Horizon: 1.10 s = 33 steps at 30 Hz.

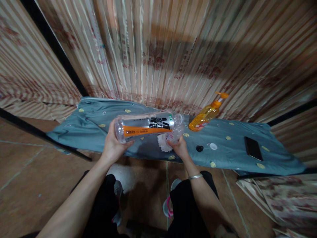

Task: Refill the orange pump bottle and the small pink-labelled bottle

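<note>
My left hand (pixel 114 143) is wrapped around the base end of a large clear plastic bottle (pixel 146 127) with an orange, silver and black label. The bottle lies sideways above the cloth, its open neck pointing right. At the neck end, my right hand (pixel 179 146) is closed on a small clear plastic container (pixel 176 133) with faint pink marks; its exact kind is hard to make out. A white piece with a scalloped edge (pixel 163 143) shows beside my right thumb, and I cannot tell whether it is held or lies on the cloth.
On the blue-green cloth (pixel 146 151) stands an orange pump bottle (pixel 205 117). Nearer me lie a small black cap (pixel 199 148) and a white round lid (pixel 213 146). A dark phone (pixel 253 148) rests farther right. Behind hangs a striped curtain (pixel 158 66); black poles (pixel 56 49) flank the surface.
</note>
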Motion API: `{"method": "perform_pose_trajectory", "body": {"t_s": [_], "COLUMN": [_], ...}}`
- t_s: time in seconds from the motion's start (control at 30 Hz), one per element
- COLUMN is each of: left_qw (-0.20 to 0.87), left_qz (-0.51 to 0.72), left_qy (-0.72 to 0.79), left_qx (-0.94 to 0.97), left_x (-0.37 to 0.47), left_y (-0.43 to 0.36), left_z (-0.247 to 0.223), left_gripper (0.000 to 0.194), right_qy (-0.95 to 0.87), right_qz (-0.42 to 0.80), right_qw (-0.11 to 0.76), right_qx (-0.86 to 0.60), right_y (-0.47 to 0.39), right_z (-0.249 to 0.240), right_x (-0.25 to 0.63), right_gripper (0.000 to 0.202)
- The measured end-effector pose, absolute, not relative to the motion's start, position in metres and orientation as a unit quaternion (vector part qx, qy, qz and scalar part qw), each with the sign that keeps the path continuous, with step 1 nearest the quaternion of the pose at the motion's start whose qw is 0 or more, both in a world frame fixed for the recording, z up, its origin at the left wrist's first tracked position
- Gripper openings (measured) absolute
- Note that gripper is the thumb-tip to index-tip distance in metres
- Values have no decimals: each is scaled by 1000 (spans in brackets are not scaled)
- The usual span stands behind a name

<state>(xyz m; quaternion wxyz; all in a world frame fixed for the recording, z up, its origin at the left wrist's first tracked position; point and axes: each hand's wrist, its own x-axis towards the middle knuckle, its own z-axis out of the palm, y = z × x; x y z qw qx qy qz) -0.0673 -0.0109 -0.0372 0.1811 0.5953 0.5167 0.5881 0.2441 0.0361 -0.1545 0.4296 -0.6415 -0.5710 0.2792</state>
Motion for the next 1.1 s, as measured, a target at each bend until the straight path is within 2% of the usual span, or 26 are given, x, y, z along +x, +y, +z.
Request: {"method": "perform_pose_trajectory", "body": {"t_s": [0.33, 0.63, 1.1], "left_qw": [206, 197, 180], "left_qz": [591, 585, 577], "left_qy": [520, 527, 520], "left_qx": [581, 584, 604], "left_x": [-68, -69, -67], "left_y": [-11, -10, -11], "left_z": [-38, -41, -36], "left_gripper": [89, 92, 86], "right_qy": [-568, -565, -549], "right_qz": [287, 312, 299], "right_qw": [440, 432, 433], "right_qx": [-634, -630, -649], "right_y": [34, 38, 38], "right_z": [-149, -152, -151], "right_x": [243, 249, 244], "right_gripper": [66, 73, 57]}}
